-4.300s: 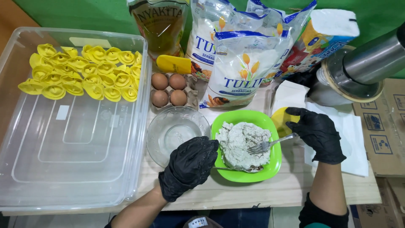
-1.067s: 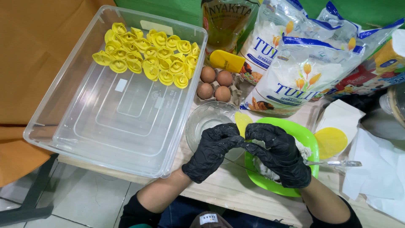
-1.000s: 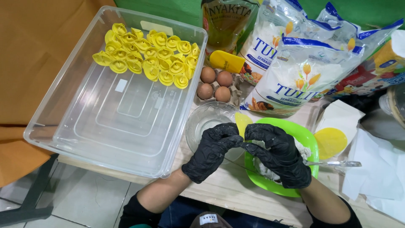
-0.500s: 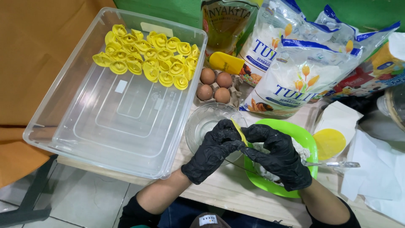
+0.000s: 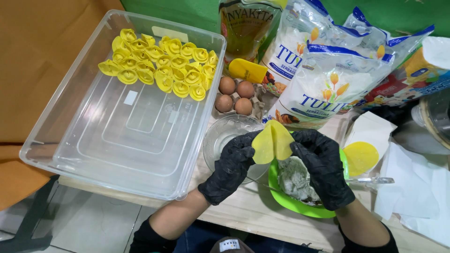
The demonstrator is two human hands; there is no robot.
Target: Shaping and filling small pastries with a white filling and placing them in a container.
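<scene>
Both my hands wear black gloves and pinch one folded yellow dumpling wrapper (image 5: 273,141) between them. My left hand (image 5: 230,165) grips its left edge, my right hand (image 5: 322,164) its right edge. They hover above a green plate (image 5: 288,203) holding pale grey filling (image 5: 293,177) and a fork (image 5: 370,180). A clear glass bowl (image 5: 220,136) sits just left of the plate, under my left hand. Round yellow wrappers (image 5: 360,157) are stacked to the right of the plate.
A large clear plastic tub (image 5: 126,140) on the left holds several folded yellow dumplings (image 5: 161,68) along its far side. Eggs (image 5: 236,95) in a carton, a yellow spatula handle (image 5: 247,70), an oil pouch (image 5: 246,26) and flour bags (image 5: 328,84) stand behind.
My right hand let go of the fork and my left hand left the plate's rim. Both hands now hold a wrapper, raised and folded between the fingertips.
</scene>
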